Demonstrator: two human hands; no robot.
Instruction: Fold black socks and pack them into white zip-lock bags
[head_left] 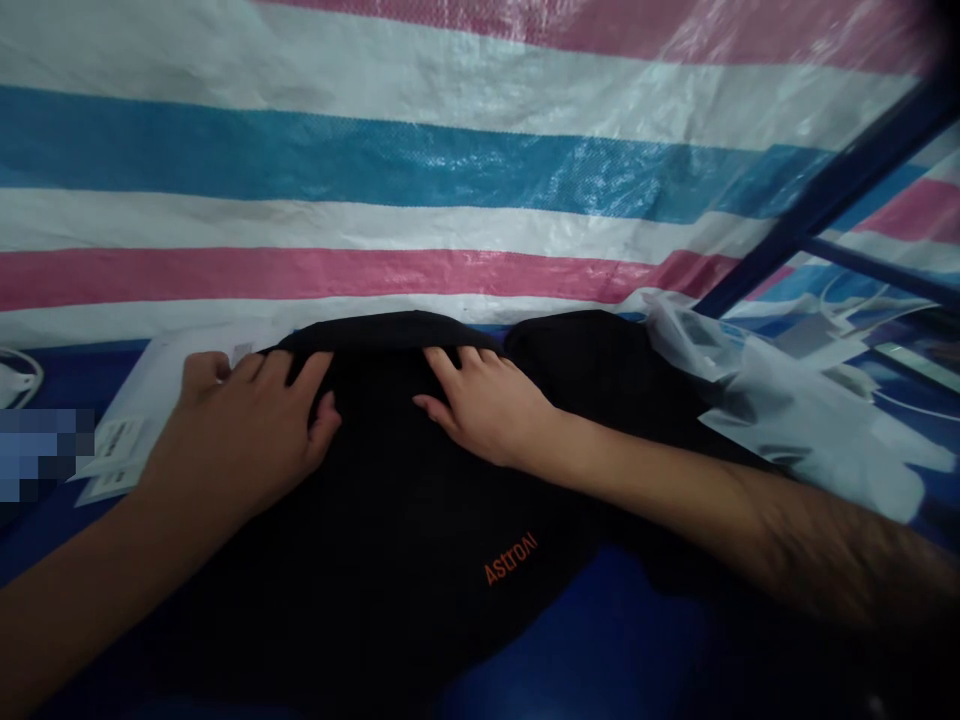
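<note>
A large piece of black cloth [390,500] with orange "AstroAI" lettering is spread out before me, and its far edge is folded over into a raised roll. My left hand [244,415] grips this folded edge on the left, its fingertips hooked at the fold and its thumb held apart. On the other side, my right hand [491,405] has its fingers at the same fold, with the tips partly hidden by the cloth and the thumb over the black surface. What the fold covers is hidden.
More black fabric [600,370] lies to the right, beside crumpled clear plastic bags [810,420]. White labelled packaging [161,400] is at the left on the blue surface [585,640]. A striped tarp [375,170] rises behind, with a dark blue metal frame [825,200] at right.
</note>
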